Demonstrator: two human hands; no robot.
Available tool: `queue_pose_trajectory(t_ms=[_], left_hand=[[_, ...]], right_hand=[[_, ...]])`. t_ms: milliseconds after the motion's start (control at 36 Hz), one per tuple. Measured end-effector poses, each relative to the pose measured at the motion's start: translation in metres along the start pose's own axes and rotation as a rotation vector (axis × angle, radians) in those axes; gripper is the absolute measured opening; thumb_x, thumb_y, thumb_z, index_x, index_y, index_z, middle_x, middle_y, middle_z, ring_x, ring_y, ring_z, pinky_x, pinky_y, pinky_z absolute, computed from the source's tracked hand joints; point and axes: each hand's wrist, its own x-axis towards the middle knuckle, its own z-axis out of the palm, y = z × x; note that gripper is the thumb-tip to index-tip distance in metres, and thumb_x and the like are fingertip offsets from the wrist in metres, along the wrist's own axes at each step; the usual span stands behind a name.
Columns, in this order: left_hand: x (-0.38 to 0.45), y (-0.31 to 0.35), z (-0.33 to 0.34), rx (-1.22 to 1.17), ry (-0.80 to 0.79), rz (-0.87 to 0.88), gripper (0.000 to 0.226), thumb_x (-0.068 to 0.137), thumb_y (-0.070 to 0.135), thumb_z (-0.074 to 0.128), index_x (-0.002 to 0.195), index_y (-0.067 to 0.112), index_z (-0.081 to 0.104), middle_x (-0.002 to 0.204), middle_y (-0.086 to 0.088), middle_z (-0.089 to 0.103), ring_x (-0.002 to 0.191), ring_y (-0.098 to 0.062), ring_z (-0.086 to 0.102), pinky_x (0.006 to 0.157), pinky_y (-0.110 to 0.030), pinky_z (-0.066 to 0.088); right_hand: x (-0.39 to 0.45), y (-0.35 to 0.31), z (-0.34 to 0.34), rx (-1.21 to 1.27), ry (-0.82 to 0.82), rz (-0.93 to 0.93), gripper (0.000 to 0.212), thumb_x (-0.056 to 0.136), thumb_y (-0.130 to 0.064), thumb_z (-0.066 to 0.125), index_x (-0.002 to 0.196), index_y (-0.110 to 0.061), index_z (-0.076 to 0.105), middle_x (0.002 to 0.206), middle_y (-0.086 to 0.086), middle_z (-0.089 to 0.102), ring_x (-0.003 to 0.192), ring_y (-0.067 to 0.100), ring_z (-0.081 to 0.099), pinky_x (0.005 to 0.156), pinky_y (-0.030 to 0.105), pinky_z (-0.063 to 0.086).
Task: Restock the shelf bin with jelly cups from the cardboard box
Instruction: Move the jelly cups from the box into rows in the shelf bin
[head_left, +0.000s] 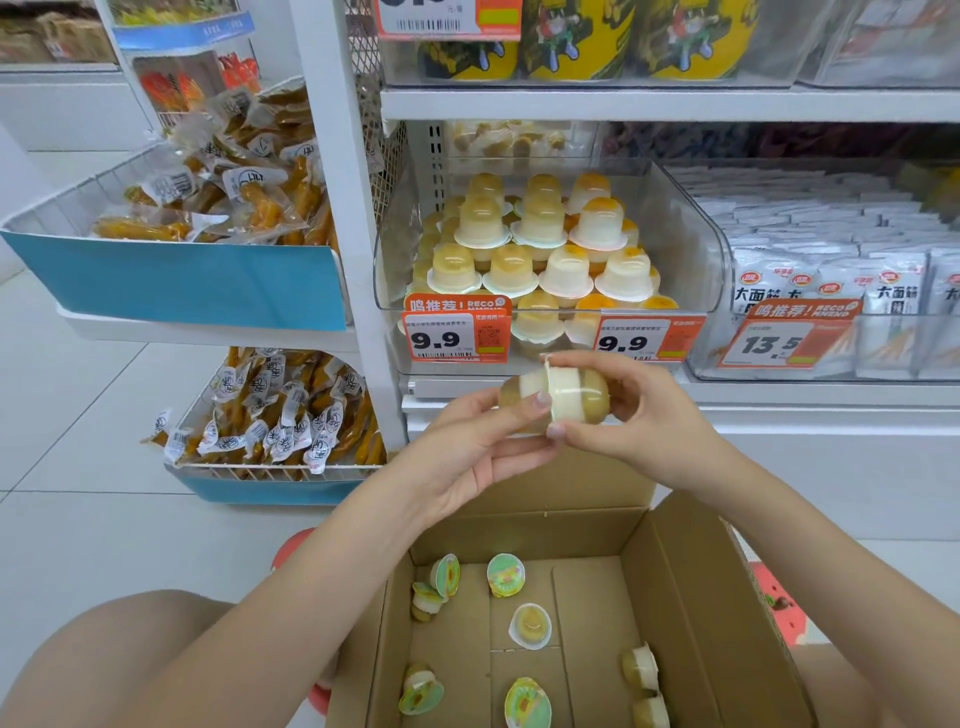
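Head view: both hands meet in front of the shelf, just below the bin's (711, 249) front edge. The left hand (483, 441) and right hand (631, 410) together hold two jelly cups (558, 397) pressed lid to lid, lying sideways; the left grip curls round the left cup, thumb on top, and the right grip curls round the right cup with the fingertips at the joined rims. The clear bin holds many cups (540, 234) stacked upside down in tiers, rising toward its back. Three price tags (452, 338) hang on the shelf's front edge. Below the hands, the open box (691, 587) holds a few loose cups (530, 626) scattered on its bottom, some at the left wall, some at the right wall, some near the middle.
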Motion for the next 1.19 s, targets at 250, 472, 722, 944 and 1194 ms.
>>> queue_pose_trajectory(t_ms=[250, 472, 722, 944, 1194], left_hand=[[0.017, 0.051, -0.025, 0.665, 0.180, 0.076, 0.037, 0.080, 0.022, 0.073, 0.113, 0.015, 0.057, 0.106, 0.000, 0.069, 0.089, -0.014, 0.071, 0.073, -0.028, 0.059], [0.035, 0.072, -0.057, 0.819, 0.421, 0.105, 0.029, 0.079, 0.023, 0.075, 0.104, 0.014, 0.062, 0.099, 0.000, 0.066, 0.089, -0.011, 0.062, 0.066, -0.023, 0.050], [0.042, 0.072, -0.061, 0.926, 0.403, 0.123, 0.038, 0.077, 0.023, 0.077, 0.109, 0.013, 0.061, 0.105, -0.002, 0.065, 0.095, -0.013, 0.061, 0.070, -0.019, 0.048], [0.043, 0.073, -0.061, 0.976, 0.400, 0.138, 0.032, 0.078, 0.026, 0.075, 0.106, 0.015, 0.065, 0.104, -0.001, 0.065, 0.097, -0.015, 0.061, 0.084, -0.029, 0.051], [0.044, 0.073, -0.063, 0.954, 0.382, 0.117, 0.029, 0.076, 0.022, 0.077, 0.101, 0.016, 0.064, 0.104, -0.003, 0.066, 0.097, -0.017, 0.062, 0.089, -0.034, 0.052]], right_hand=[[0.070, -0.021, -0.029, 0.231, 0.370, 0.059, 0.057, 0.063, -0.025, 0.083, 0.116, -0.017, 0.064, 0.104, 0.007, 0.070, 0.091, 0.019, 0.069, 0.086, 0.040, 0.056], [0.162, -0.030, -0.029, 0.036, 0.506, 0.021, 0.055, 0.068, -0.033, 0.082, 0.115, -0.014, 0.059, 0.104, -0.002, 0.067, 0.094, 0.009, 0.065, 0.080, 0.027, 0.056], [0.207, -0.027, -0.023, -0.114, 0.539, -0.003, 0.073, 0.067, -0.039, 0.083, 0.124, -0.014, 0.045, 0.115, -0.005, 0.055, 0.108, 0.010, 0.054, 0.097, 0.024, 0.046], [0.229, -0.032, -0.028, -0.472, 0.383, 0.028, 0.075, 0.072, -0.042, 0.078, 0.132, -0.016, 0.043, 0.128, -0.001, 0.052, 0.113, 0.013, 0.051, 0.085, 0.018, 0.039], [0.238, -0.039, -0.032, -0.759, 0.147, 0.055, 0.076, 0.071, -0.043, 0.077, 0.136, -0.024, 0.044, 0.138, 0.004, 0.048, 0.119, 0.024, 0.051, 0.084, 0.026, 0.043]])
